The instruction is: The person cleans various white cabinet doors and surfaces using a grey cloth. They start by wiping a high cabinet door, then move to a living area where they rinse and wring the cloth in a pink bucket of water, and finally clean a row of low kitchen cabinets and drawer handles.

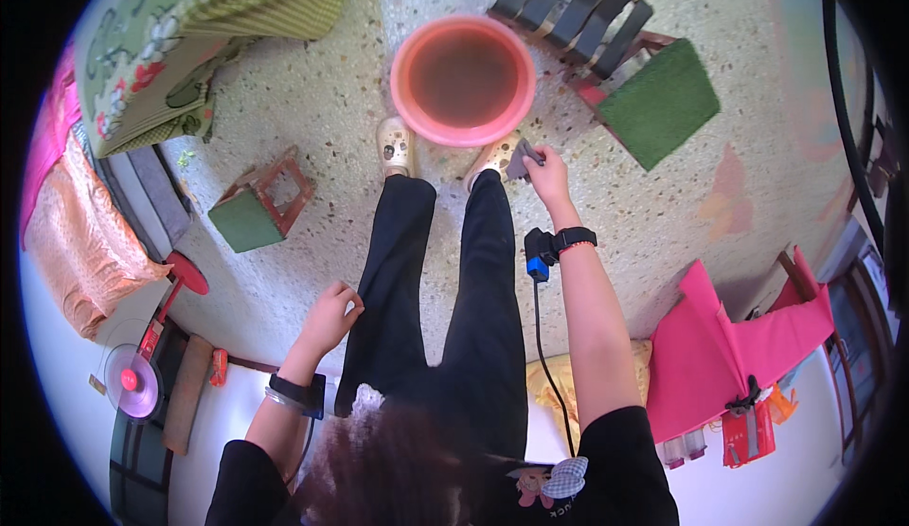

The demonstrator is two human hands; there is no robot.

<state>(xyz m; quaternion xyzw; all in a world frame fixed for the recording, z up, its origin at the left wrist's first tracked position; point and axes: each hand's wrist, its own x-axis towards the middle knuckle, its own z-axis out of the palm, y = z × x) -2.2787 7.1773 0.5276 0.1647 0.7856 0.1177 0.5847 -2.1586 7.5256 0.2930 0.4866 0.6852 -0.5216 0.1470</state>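
My right hand (550,174) pinches a small grey cloth (524,160) near my right shoe (501,157). Just in front of my shoes stands a round pink basin (401,103), holding dark, brownish liquid (465,75). My left hand (332,320) is beside the left leg of my black trousers (390,263), thumb and forefinger curled together at the fabric's edge. Whether it grips the fabric is unclear. Both wrists wear black straps with small devices, and a cable runs from the right one.
Ahead on the right are a dark slatted seat (568,11) and a green-topped stool (664,103). Another green-topped stool (252,217) stands at left, near a red-and-white fan (131,380). A patterned green cloth (163,50) covers something at upper left; pink fabric (724,348) hangs at right.
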